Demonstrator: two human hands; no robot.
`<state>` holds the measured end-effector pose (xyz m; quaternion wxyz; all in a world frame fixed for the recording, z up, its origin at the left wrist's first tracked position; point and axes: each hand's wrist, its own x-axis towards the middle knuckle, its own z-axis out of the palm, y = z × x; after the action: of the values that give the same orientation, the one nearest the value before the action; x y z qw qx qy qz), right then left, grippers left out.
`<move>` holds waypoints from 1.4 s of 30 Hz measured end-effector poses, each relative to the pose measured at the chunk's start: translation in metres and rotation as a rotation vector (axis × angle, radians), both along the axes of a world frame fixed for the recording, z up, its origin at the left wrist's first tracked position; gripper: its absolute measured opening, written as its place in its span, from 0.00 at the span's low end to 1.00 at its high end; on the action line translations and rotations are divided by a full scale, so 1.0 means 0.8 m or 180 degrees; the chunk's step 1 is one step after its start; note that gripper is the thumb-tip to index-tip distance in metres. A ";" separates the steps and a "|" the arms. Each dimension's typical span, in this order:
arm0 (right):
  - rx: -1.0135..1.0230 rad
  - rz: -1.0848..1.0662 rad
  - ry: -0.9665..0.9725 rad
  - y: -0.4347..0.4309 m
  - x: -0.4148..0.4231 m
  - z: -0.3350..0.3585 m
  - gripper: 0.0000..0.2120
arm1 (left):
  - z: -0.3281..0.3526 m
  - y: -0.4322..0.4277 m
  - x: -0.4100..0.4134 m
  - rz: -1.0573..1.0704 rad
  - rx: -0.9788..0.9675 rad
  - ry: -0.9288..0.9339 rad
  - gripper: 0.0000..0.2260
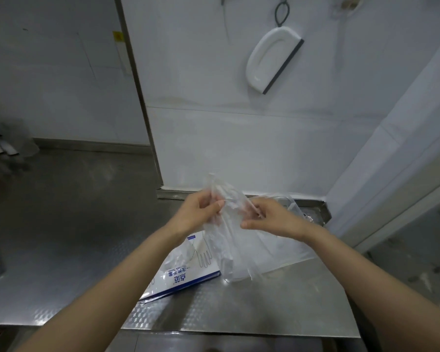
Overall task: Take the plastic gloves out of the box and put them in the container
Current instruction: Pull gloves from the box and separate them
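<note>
Two hands are up over the steel counter (pixel 252 308), both on the same bundle of plastic gloves (pixel 226 240). The left hand (pixel 198 214) pinches the clear film between thumb and curled fingers near its top. The right hand (pixel 269 219) pinches it too, just beside the left, fingers tucked in. The gloves hang in the air from those two pinches, and their loose lower ends trail down to the counter surface.

Below the left wrist lies the box (pixel 188 273), flat on the counter, white with a blue edge, its near corner pointing toward the counter's front edge. Behind the right hand, a clear container (pixel 294 203) sits against the raised back lip (pixel 201 193), close to the counter's right rear corner. Its outline is hard to trace through the film.

Room to move: open steel stretches wide to the left of the box and in front of it. On the right, the counter's edge falls away just past the right forearm. A white squeegee (pixel 272 59) hangs high on the wall, well apart from the hands.
</note>
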<state>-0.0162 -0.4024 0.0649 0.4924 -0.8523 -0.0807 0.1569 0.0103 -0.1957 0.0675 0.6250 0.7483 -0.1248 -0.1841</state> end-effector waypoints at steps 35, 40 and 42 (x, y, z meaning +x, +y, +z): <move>0.1208 -0.2120 0.0542 -0.013 -0.023 -0.088 0.10 | -0.084 -0.062 -0.031 0.1041 0.0742 0.0598 0.12; 0.1144 -0.2340 0.0567 -0.033 -0.019 -0.080 0.14 | -0.080 -0.076 -0.042 0.1432 -0.0216 0.1165 0.04; 0.0955 -0.2373 0.0407 -0.044 -0.017 -0.080 0.17 | -0.082 -0.078 -0.046 0.1509 -0.0315 0.1156 0.07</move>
<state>-0.0297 -0.4377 0.0005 0.6385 -0.7303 0.2427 0.0068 -0.0263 -0.2579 0.0017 0.6984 0.6800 0.1584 -0.1575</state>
